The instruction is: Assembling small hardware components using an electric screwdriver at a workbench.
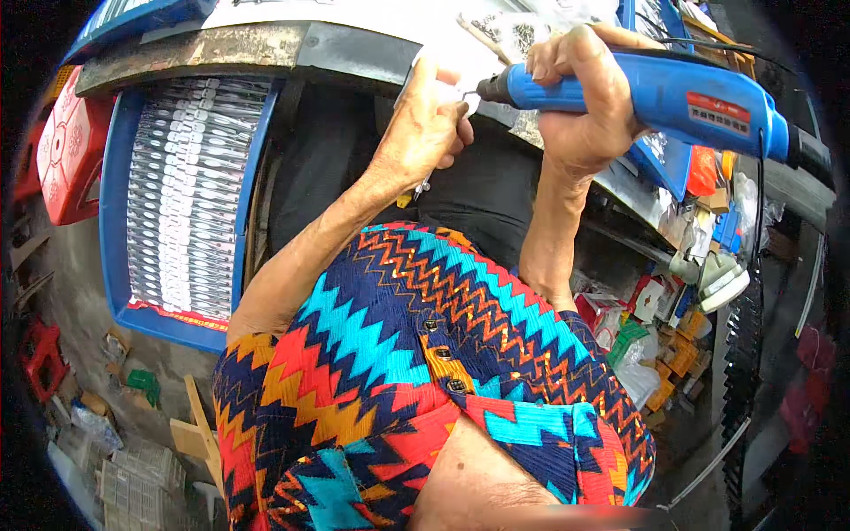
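My right hand (589, 97) is wrapped round a blue electric screwdriver (682, 93) with a dark nose and a thin bit. The screwdriver lies almost level and points left, its bit tip beside the fingers of my left hand (428, 124). Those fingers are closed on a small metal piece (422, 188), whose shiny end with a bit of yellow sticks out below the palm. The rest of the piece is mostly covered by the fingers, so its kind cannot be made out. Both hands are raised in front of the bench edge (345, 51).
To the left, a blue tray (112, 212) holds many slim metal-and-white pieces in rows. A red plastic stool (66, 146) stands beyond it. Another blue bin (677, 168) is at the right, near a hanging black cable (753, 292). Boxes and plastic bags lie on the floor.
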The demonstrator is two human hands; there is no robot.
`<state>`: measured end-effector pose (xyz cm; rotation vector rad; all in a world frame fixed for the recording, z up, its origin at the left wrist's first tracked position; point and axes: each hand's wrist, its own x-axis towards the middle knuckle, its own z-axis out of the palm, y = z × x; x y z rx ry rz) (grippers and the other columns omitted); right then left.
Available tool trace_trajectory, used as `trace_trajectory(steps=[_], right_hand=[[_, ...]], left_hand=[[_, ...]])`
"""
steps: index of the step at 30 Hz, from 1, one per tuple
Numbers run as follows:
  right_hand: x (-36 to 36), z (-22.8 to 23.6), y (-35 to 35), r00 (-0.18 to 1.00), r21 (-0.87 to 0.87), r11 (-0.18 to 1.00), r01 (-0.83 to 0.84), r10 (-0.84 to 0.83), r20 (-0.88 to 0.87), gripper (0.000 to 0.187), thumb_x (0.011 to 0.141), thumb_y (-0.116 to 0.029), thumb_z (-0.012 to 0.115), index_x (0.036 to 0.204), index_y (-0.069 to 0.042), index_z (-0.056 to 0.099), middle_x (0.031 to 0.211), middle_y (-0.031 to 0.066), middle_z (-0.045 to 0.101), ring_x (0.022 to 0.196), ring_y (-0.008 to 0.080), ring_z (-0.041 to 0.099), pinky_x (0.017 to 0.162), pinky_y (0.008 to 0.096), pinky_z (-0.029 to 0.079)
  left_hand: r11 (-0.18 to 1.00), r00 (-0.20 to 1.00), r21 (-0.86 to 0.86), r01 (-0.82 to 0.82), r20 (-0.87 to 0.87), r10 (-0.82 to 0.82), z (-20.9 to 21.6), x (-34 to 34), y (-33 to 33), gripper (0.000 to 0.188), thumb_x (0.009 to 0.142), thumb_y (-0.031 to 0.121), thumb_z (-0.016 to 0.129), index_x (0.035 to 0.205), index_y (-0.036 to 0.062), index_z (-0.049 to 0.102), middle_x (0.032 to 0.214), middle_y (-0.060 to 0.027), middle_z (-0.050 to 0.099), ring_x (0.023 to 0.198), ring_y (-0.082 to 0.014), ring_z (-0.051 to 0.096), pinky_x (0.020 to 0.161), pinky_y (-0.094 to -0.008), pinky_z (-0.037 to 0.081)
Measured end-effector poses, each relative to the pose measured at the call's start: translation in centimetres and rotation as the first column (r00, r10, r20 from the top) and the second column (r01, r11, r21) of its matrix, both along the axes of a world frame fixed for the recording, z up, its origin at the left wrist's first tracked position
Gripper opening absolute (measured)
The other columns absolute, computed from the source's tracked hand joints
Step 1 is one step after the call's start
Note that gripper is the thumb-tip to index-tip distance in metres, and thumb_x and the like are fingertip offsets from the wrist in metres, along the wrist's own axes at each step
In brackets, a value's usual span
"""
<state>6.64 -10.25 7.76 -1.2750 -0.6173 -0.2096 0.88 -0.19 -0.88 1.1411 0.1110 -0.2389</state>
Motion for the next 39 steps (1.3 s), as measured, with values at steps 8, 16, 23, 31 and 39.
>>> trace_trajectory(steps=[8,16,23,31,39], right_hand=[[0.5,-1.0,0.9,0.999,0.004,1.000,-0.012,0.011,0.037,0.006,0.076,0.001,0.053,0.080,0.005,0.051,0.058,0.0094,0.048,0.047,0.0178,0.048,0.048,0.0310,0.042],[0.4,-0.1,0.2,0.991,-0.045,0.994,-0.101,0.104,0.083,0.009,0.076,0.005,0.052,0.084,0.003,0.047,0.056,0.0092,0.047,0.046,0.0170,0.048,0.050,0.0295,0.043],[0.2,0.0,0.4,1.000,0.000,1.000,-0.006,0.006,0.002,0.012,0.076,0.002,0.053,0.087,0.004,0.050,0.058,0.0089,0.048,0.049,0.0177,0.048,0.052,0.0309,0.042],[-0.3,0.8,0.2,0.998,0.020,1.000,-0.015,0.017,-0.058,0.015,0.076,-0.005,0.053,0.088,0.003,0.051,0.059,0.0088,0.048,0.052,0.0194,0.049,0.056,0.0346,0.042],[0.2,0.3,0.4,0.998,0.058,0.997,-0.058,0.059,-0.009,0.014,0.076,-0.003,0.054,0.087,0.004,0.052,0.059,0.0090,0.049,0.050,0.0188,0.049,0.053,0.0334,0.043]], left_hand=[[0.997,0.996,0.044,-0.061,-0.058,0.064,-0.1,-0.4,-0.1,0.025,0.086,0.013,0.044,0.107,0.0053,0.033,0.059,-0.0042,0.052,0.045,-0.0091,0.048,0.035,-0.0220,0.040],[0.997,0.997,0.013,-0.077,0.020,0.077,-0.6,-0.7,-0.4,0.029,0.085,0.014,0.046,0.110,0.0071,0.031,0.060,-0.0053,0.050,0.042,-0.0078,0.043,0.035,-0.0200,0.034],[0.996,0.997,-0.041,-0.078,0.002,0.078,-0.6,-0.1,-0.5,0.036,0.082,0.008,0.043,0.114,0.0084,0.028,0.063,-0.0076,0.049,0.039,-0.0058,0.034,0.032,-0.0190,0.025],[0.997,0.996,-0.026,-0.075,0.053,0.077,-0.9,-0.4,-0.5,0.030,0.087,0.016,0.043,0.112,0.0067,0.029,0.062,-0.0070,0.050,0.041,-0.0068,0.040,0.034,-0.0194,0.032],[0.998,0.995,-0.012,-0.057,0.077,0.058,-1.3,-0.4,-0.5,0.026,0.089,0.019,0.039,0.109,0.0054,0.030,0.062,-0.0064,0.052,0.044,-0.0079,0.046,0.036,-0.0205,0.038]])
